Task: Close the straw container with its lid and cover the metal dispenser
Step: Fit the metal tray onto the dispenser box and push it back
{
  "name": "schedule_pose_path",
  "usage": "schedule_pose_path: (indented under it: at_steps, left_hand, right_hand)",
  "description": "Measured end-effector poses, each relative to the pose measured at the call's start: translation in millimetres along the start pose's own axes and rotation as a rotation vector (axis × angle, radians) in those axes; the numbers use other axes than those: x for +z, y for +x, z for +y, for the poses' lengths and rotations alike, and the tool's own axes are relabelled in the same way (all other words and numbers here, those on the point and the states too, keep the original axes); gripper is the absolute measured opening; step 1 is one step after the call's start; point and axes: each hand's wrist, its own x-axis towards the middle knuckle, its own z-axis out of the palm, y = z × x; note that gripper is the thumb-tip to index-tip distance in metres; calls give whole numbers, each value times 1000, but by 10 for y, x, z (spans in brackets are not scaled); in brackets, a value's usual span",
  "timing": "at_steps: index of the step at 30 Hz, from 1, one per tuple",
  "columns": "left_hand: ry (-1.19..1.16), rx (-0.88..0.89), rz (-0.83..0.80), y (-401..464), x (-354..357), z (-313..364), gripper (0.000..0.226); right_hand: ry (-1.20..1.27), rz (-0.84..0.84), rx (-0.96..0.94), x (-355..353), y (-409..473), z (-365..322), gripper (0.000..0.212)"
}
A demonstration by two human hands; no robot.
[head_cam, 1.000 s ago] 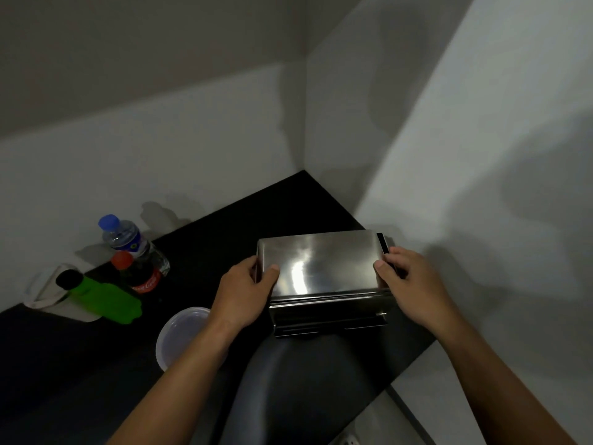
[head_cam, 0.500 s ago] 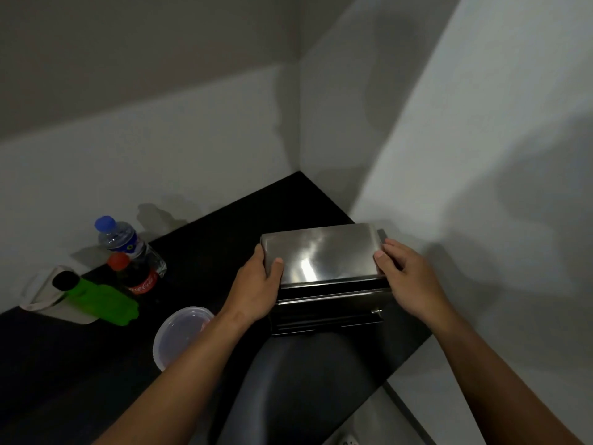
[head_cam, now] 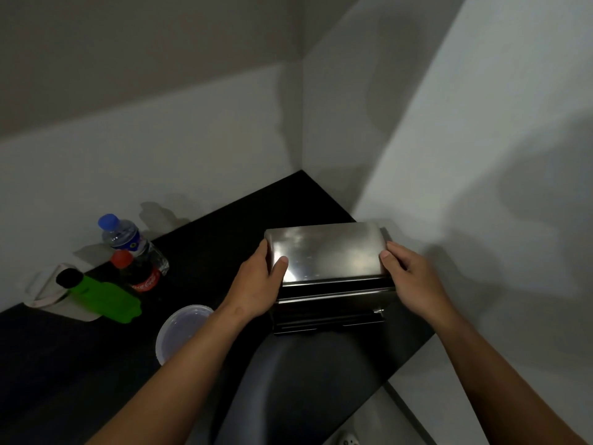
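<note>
A shiny metal cover (head_cam: 325, 250) lies flat over the metal dispenser (head_cam: 327, 311) on the black counter, near the right wall. My left hand (head_cam: 255, 289) grips the cover's left end, thumb on top. My right hand (head_cam: 409, 277) grips its right end. A dark gap shows between the cover's front edge and the dispenser body below. A round clear plastic container with a lid (head_cam: 179, 330) sits to the left of my left forearm; its contents are not visible.
At the counter's (head_cam: 224, 226) left stand a blue-capped water bottle (head_cam: 128, 240), a red-capped cola bottle (head_cam: 141, 274), a green bottle with a black cap (head_cam: 102, 295) and a white holder (head_cam: 45, 285). A dark chair back (head_cam: 305, 380) rises below the dispenser. White walls close in behind and to the right.
Both hands have carried the cover slightly back and lowered it onto the dispenser, so it sits flatter and squarer than before. The bottles and plastic container have not moved.
</note>
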Motion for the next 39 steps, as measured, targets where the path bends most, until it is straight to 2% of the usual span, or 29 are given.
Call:
schedule_pose_path:
  at_steps: [4, 9, 12, 13, 15, 18, 22, 28, 34, 39]
  left_hand:
    - [15, 26, -40, 13, -29, 1, 57]
    - [87, 178, -48, -104, -11, -15, 64]
    - [187, 260, -85, -198, 12, -76, 64]
    - [228, 293, -100, -229, 9, -99, 66]
    - [310, 359, -128, -270, -5, -124, 70]
    - [427, 416, -157, -264, -39, -118, 73]
    - [557, 481, -181, -178, -76, -39, 76]
    - [732, 589, -259, 38, 15, 192, 84]
    - [751, 638, -401, 310, 242, 502, 94]
    - [780, 638, -440, 363, 380, 594, 102]
  right_hand:
    - [-8, -26, -24, -28, 9, -15, 36]
    - [-13, -51, -15, -16, 32, 49, 32]
    - [-14, -50, 2, 4, 38, 68, 16]
    - [-22, -45, 16, 8, 39, 73, 22]
    - [-91, 4, -42, 12, 40, 72, 51]
    - [-241, -18, -188, 15, 15, 49, 52]
    - [-261, -128, -225, 6, -32, 122, 56]
    - [-326, -261, -271, -28, -68, 241, 103]
    - [-245, -238, -229, -17, -63, 306, 108]
    - [-159, -218, -208, -69, -98, 398, 106]
